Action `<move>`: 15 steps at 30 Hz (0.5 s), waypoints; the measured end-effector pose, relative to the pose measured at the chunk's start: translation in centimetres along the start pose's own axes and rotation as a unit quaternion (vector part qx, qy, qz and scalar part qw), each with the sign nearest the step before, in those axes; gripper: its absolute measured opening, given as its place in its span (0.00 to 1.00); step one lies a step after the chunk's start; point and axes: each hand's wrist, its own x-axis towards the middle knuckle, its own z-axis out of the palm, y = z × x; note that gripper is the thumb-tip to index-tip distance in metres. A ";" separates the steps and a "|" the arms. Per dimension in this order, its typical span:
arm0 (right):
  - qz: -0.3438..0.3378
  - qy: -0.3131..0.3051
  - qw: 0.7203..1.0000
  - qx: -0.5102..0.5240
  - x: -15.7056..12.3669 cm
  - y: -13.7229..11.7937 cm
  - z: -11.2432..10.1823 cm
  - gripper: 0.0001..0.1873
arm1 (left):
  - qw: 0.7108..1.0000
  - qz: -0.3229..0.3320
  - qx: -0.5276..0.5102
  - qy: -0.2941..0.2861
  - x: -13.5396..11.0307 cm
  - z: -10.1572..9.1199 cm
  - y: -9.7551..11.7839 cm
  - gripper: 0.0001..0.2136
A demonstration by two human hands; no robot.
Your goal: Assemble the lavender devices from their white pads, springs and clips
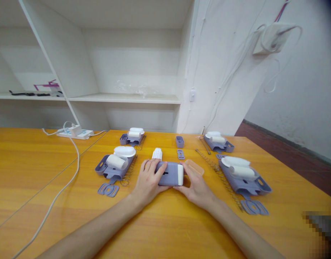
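Observation:
Both hands hold a grey-purple plastic case (168,174) with a dark slot in its face, low over the middle of the table. My left hand (149,178) is wrapped round its left part, thumb over the front. My right hand (193,185) pinches the right end, where a white end piece (180,175) sits, with thumb and fingers at its edges. Just behind the left fingers stands a white ribbed piece (157,154). A flat peach-coloured oblong piece (195,167) lies beside the right fingers. What is inside the case is hidden.
Sets of grey-purple housings with white rollers and lids, such as one at left (115,165) and one at right (242,176), flank the hands. Long springs (219,169) and flat grey-purple plates (108,189) lie nearby. A power strip (75,133) trails a white cable (78,158) leftward.

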 end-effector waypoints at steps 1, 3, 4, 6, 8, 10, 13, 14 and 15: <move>0.001 0.000 1.000 0.002 0.0 0.0 0.0 0.38 | 1.000 0.002 0.005 -0.001 0.0 0.0 0.0 0.30; 0.003 0.004 1.000 0.007 0.0 -0.1 0.0 0.38 | 1.000 0.006 0.012 -0.002 0.0 -0.1 0.1 0.29; 0.004 0.007 1.000 0.008 0.0 -0.1 0.1 0.37 | 1.000 0.008 0.015 -0.002 0.0 -0.1 0.1 0.29; 0.005 0.011 1.000 0.011 0.0 -0.1 0.1 0.37 | 1.000 0.011 0.021 -0.003 0.0 -0.2 0.1 0.29; 0.010 0.011 1.000 0.013 0.0 -0.2 0.1 0.37 | 1.000 0.016 0.026 -0.006 0.0 -0.2 0.1 0.28; 0.015 0.008 1.000 0.014 0.0 -0.2 0.1 0.36 | 0.999 0.019 0.032 -0.008 0.0 -0.2 0.1 0.29; 0.010 0.006 1.000 0.015 0.0 -0.2 0.1 0.37 | 0.999 0.025 0.038 -0.008 0.0 -0.2 0.0 0.29; 0.007 0.006 1.000 0.014 0.0 -0.1 0.2 0.37 | 0.999 0.031 0.041 -0.008 0.0 -0.2 -0.1 0.29; 0.004 0.006 1.000 0.013 -0.1 0.0 0.2 0.38 | 0.998 0.036 0.043 -0.007 0.0 -0.2 -0.1 0.28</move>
